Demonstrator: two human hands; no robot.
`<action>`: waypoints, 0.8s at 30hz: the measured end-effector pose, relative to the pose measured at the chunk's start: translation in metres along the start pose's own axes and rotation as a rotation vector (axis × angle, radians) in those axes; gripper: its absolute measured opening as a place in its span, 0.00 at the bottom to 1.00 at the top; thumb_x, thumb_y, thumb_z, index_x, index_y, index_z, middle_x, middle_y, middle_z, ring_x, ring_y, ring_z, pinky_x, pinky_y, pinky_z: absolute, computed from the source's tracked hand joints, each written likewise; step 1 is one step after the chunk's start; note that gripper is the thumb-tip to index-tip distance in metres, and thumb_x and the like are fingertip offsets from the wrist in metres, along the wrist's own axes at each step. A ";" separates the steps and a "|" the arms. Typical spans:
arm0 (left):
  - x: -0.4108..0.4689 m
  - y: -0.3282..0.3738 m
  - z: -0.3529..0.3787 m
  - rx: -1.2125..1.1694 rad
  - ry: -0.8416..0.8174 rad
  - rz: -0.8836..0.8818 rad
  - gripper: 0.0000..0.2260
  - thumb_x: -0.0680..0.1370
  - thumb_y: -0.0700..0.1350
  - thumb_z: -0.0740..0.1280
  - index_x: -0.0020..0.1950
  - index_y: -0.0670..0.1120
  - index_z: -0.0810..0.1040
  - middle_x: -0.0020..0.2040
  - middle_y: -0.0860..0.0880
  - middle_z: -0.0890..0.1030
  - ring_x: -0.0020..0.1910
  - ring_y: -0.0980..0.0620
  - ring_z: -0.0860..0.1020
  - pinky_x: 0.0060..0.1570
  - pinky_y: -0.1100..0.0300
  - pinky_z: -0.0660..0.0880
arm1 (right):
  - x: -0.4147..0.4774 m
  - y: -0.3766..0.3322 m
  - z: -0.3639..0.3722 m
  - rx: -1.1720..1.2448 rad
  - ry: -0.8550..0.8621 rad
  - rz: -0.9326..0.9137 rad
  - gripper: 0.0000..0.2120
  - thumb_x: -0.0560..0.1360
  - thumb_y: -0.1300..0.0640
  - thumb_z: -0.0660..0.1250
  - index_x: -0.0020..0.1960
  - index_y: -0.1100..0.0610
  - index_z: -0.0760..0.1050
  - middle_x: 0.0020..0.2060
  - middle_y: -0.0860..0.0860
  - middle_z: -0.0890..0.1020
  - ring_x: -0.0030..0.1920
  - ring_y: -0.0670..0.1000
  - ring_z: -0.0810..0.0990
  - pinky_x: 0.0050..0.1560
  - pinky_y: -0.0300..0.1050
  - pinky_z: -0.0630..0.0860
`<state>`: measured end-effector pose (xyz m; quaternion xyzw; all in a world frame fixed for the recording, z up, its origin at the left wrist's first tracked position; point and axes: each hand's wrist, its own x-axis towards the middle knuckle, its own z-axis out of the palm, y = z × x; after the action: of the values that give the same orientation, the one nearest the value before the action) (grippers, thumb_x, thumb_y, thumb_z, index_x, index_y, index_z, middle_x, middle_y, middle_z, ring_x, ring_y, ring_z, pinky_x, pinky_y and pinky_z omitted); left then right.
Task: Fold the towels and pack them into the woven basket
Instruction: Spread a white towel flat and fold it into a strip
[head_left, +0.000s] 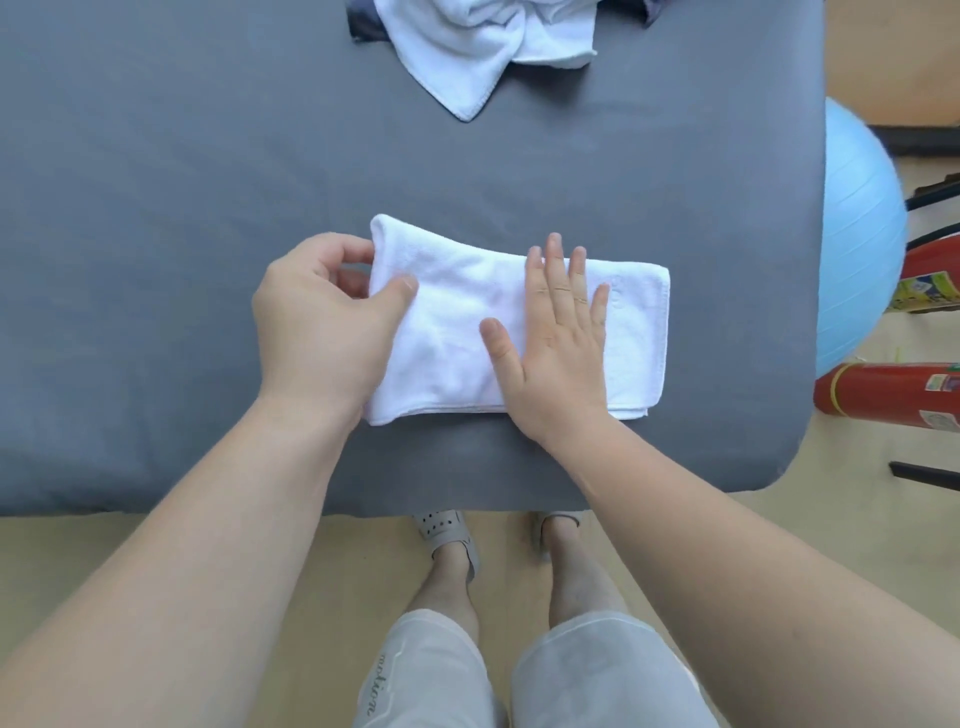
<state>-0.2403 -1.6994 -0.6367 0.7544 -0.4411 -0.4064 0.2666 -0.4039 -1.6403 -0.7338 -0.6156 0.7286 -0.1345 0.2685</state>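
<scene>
Head view, left hand (317, 317) pinching folded towel (457, 322)

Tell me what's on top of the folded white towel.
The right hand lies flat on the folded towel, over its right half. The left hand grips its left end, thumb on top. Nothing else rests on it. The towel surface under the palm is hidden.

Bright, even, soft light with faint shadows. Sharp at the centre. Wide-angle bending curves the edges.
</scene>
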 end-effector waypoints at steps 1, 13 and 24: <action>-0.009 0.009 0.005 -0.002 -0.025 0.034 0.07 0.69 0.45 0.75 0.43 0.54 0.82 0.38 0.57 0.83 0.39 0.55 0.83 0.42 0.50 0.82 | -0.006 0.008 -0.009 0.069 0.052 0.024 0.38 0.80 0.35 0.45 0.82 0.56 0.49 0.82 0.51 0.46 0.81 0.51 0.40 0.80 0.52 0.39; -0.064 0.038 0.157 0.166 -0.321 0.198 0.05 0.75 0.38 0.68 0.46 0.46 0.82 0.38 0.49 0.82 0.39 0.51 0.78 0.40 0.59 0.76 | -0.065 0.100 -0.075 0.670 0.026 0.212 0.28 0.80 0.39 0.52 0.78 0.45 0.62 0.64 0.43 0.80 0.64 0.43 0.77 0.63 0.36 0.71; -0.054 0.000 0.151 0.444 -0.109 0.703 0.14 0.77 0.41 0.65 0.61 0.43 0.82 0.55 0.45 0.82 0.51 0.44 0.79 0.50 0.49 0.76 | -0.044 0.099 -0.075 0.743 -0.001 0.256 0.06 0.82 0.52 0.64 0.52 0.48 0.80 0.47 0.40 0.81 0.50 0.41 0.78 0.51 0.35 0.72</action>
<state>-0.3839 -1.6579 -0.6964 0.5743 -0.7622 -0.2252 0.1963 -0.5234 -1.5875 -0.7146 -0.3808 0.7011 -0.3541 0.4880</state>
